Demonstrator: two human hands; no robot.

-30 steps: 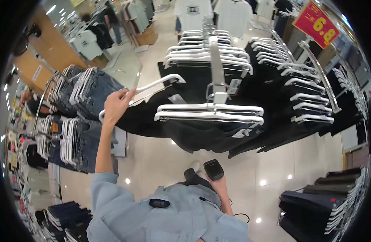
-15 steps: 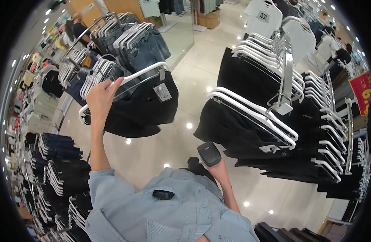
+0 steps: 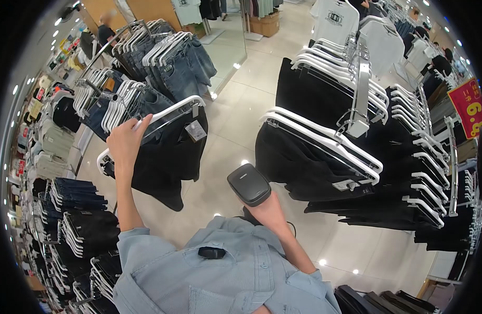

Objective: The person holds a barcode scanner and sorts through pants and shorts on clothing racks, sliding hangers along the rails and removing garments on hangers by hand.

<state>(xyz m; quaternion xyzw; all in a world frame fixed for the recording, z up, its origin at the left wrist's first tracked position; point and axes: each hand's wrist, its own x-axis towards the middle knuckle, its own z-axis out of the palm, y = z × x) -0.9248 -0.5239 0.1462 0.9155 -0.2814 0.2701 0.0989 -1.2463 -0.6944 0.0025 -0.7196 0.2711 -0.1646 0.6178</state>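
My left hand [image 3: 126,137] is closed round the top of a white hanger [image 3: 173,109]. From this hanger hangs a black garment [image 3: 170,157], and a white paper tag [image 3: 196,130] shows near its upper right corner. In my right hand [image 3: 267,210], low in front of my body, is a dark handheld device [image 3: 249,184], its rounded top facing up. The device is apart from the garment and the tag. To the right, black garments [image 3: 298,152] hang on white hangers from a metal rack arm [image 3: 361,94].
Denim shorts [image 3: 183,70] hang on a rack behind my left hand. A red price sign [image 3: 468,109] stands at the right edge. Dark folded-over garments [image 3: 84,233] hang at the lower left. A person [image 3: 106,32] is at the upper left, and a cardboard box [image 3: 264,25] sits beyond.
The view has swung left. My left hand has carried the hanger and black garment away from the rack, and the garment now hangs lower. My right hand has raised the device toward it.
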